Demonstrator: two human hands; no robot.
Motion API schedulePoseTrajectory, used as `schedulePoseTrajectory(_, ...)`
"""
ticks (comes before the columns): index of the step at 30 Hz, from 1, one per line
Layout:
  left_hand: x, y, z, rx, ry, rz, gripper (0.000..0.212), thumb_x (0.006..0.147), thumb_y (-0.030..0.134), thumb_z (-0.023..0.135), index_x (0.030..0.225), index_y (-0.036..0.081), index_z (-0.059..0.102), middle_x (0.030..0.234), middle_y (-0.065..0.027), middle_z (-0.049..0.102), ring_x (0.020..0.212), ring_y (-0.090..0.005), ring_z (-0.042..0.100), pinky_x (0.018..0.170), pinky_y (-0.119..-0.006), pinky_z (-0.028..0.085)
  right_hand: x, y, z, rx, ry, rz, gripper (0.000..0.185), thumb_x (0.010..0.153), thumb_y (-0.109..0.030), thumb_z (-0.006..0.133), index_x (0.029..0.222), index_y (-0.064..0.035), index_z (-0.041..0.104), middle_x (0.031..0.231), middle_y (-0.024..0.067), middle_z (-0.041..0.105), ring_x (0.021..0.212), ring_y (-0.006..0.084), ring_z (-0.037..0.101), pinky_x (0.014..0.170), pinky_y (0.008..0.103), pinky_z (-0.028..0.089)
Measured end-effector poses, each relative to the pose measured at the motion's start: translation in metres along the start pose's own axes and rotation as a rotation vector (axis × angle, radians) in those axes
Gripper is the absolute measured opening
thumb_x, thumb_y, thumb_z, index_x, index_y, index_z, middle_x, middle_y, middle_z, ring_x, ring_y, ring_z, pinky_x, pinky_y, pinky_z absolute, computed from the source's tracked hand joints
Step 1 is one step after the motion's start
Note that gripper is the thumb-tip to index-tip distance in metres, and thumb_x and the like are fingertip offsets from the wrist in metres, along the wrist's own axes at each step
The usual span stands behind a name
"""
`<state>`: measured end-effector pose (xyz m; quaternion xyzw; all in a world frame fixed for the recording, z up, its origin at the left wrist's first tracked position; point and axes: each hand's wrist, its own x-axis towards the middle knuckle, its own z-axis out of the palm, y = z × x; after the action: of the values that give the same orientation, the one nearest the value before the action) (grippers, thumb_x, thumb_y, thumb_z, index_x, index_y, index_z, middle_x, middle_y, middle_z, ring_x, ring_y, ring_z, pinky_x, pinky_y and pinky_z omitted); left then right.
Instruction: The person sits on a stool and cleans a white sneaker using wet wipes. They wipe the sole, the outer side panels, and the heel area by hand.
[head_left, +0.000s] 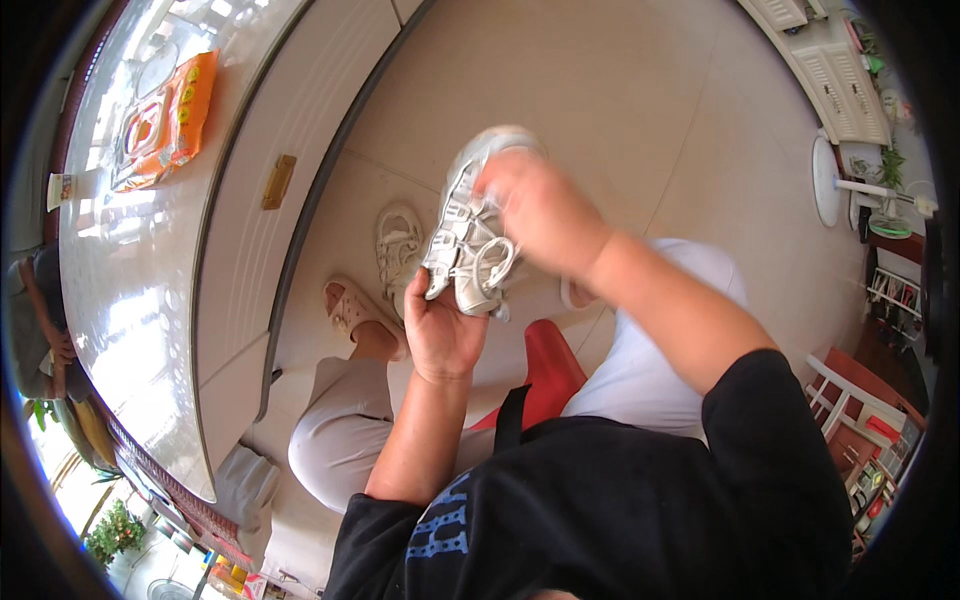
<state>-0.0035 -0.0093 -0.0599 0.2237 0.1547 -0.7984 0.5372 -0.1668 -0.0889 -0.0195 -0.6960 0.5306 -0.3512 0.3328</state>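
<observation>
A light-coloured sneaker (457, 232) with looped laces is held up in front of me, its toe pointing away. My left hand (446, 330) grips it at the heel end, thumb along the side. Over the front of the sneaker, my right hand (532, 210) is blurred by motion with its fingers curled. Whether it pinches something small and pale there cannot be made out. On the floor just beyond my left foot sits a second light sneaker (397, 244), partly hidden by the held one.
To the left, a glossy-topped table (225, 97) with a drawer bears an orange pack of wipes (191, 112) and a paper cup (58, 191). My foot wears a beige clog (360, 311). A red seat (551, 360) shows between my legs. A white fan (829, 181) stands at right.
</observation>
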Motion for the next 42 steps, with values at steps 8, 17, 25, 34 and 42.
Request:
schedulePoseTrajectory(8,0.011,0.013,-0.012,-0.196,0.048,0.034,0.039,0.09,0.026,0.036,0.116,0.0,0.048,0.122,-0.014,0.051,0.115,-0.0277,0.046,0.099,-0.041,0.034,0.013,-0.007,-0.045,0.409,0.215,0.317,0.012,0.085,-0.001,0.052,0.096,-0.0027,0.056,0.086,0.0005,0.057,0.074,0.0062,0.05,0.066,0.0215,0.042)
schedulePoseTrajectory(17,0.01,0.001,-0.023,-0.312,-0.02,-0.067,0.04,0.09,0.026,0.034,0.117,-0.001,0.048,0.12,-0.0148,0.052,0.113,-0.0287,0.047,0.098,-0.043,0.035,-0.015,0.002,-0.02,-0.031,-0.16,0.444,0.012,0.082,-0.002,0.052,0.093,-0.0052,0.057,0.079,0.0045,0.055,0.072,0.0111,0.051,0.064,0.0254,0.042)
schedulePoseTrajectory(25,0.062,-0.04,-0.079,-0.281,0.312,0.054,0.034,0.09,0.029,0.036,0.11,0.007,0.05,0.108,-0.007,0.058,0.097,-0.0209,0.056,0.077,-0.031,0.044,0.006,-0.014,-0.031,0.197,-0.008,0.465,0.009,0.082,-0.003,0.054,0.09,-0.0025,0.058,0.077,0.0014,0.056,0.068,0.0066,0.049,0.06,0.0213,0.04)
schedulePoseTrajectory(34,0.09,-0.042,-0.151,-0.346,0.657,0.305,0.027,0.091,0.025,0.038,0.103,0.006,0.053,0.104,-0.004,0.058,0.098,-0.0184,0.054,0.081,-0.031,0.045,0.007,-0.018,-0.032,0.27,-0.049,0.507,0.01,0.083,-0.002,0.054,0.091,-0.0028,0.058,0.082,0.0017,0.057,0.072,0.0074,0.05,0.064,0.0221,0.042)
schedulePoseTrajectory(42,0.084,-0.026,-0.167,-0.113,0.941,0.384,0.03,0.089,0.024,0.044,0.108,0.002,0.051,0.107,-0.0104,0.055,0.096,-0.0233,0.053,0.084,-0.034,0.044,0.01,-0.023,-0.031,0.277,-0.082,0.493,0.01,0.084,-0.002,0.054,0.093,-0.0023,0.058,0.089,0.0028,0.059,0.079,0.0086,0.053,0.071,0.0225,0.044)
